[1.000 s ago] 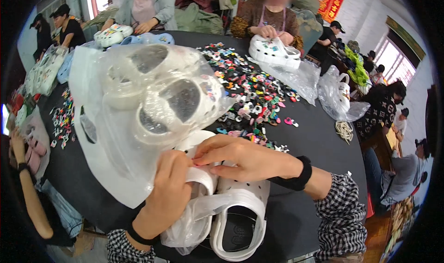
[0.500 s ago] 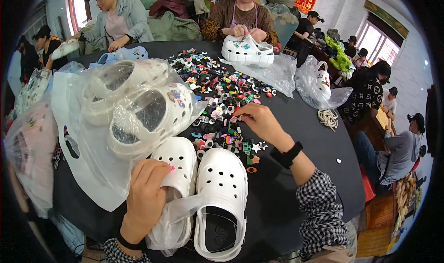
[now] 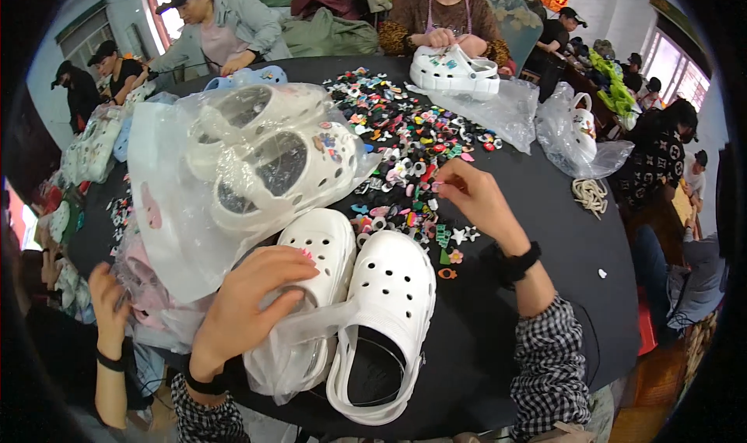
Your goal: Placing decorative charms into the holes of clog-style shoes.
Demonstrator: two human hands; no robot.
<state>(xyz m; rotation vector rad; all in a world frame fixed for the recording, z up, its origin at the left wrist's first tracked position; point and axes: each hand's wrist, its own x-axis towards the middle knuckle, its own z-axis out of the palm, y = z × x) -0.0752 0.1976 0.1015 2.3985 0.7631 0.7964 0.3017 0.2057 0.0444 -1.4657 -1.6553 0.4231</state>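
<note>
Two white clogs lie side by side in front of me: the left clog (image 3: 331, 237) and the right clog (image 3: 393, 275), toes pointing away. Over the left clog's upper rests my left hand (image 3: 253, 299), fingers stretched and thumb apart. A small pink charm (image 3: 306, 254) shows at its fingertips; whether it is seated in a hole I cannot tell. Clear plastic wrap (image 3: 292, 346) covers the left clog's heel. At the edge of a heap of colourful shoe charms (image 3: 405, 135), my right hand (image 3: 471, 198) pinches a small pale pink charm (image 3: 437, 186) between thumb and finger.
Bagged white clogs with charms (image 3: 311, 170) stand left of the heap on the black table (image 3: 537, 240). Another person's hand (image 3: 109, 299) is at the left edge. Across the table a person handles a white clog (image 3: 451, 73). A cord bundle (image 3: 589, 196) lies right.
The view has shifted, so the table appears further right. My left fingers have loosened and straightened beside the pink charm. My right hand stays at the heap. Another person's hand has appeared at left.
</note>
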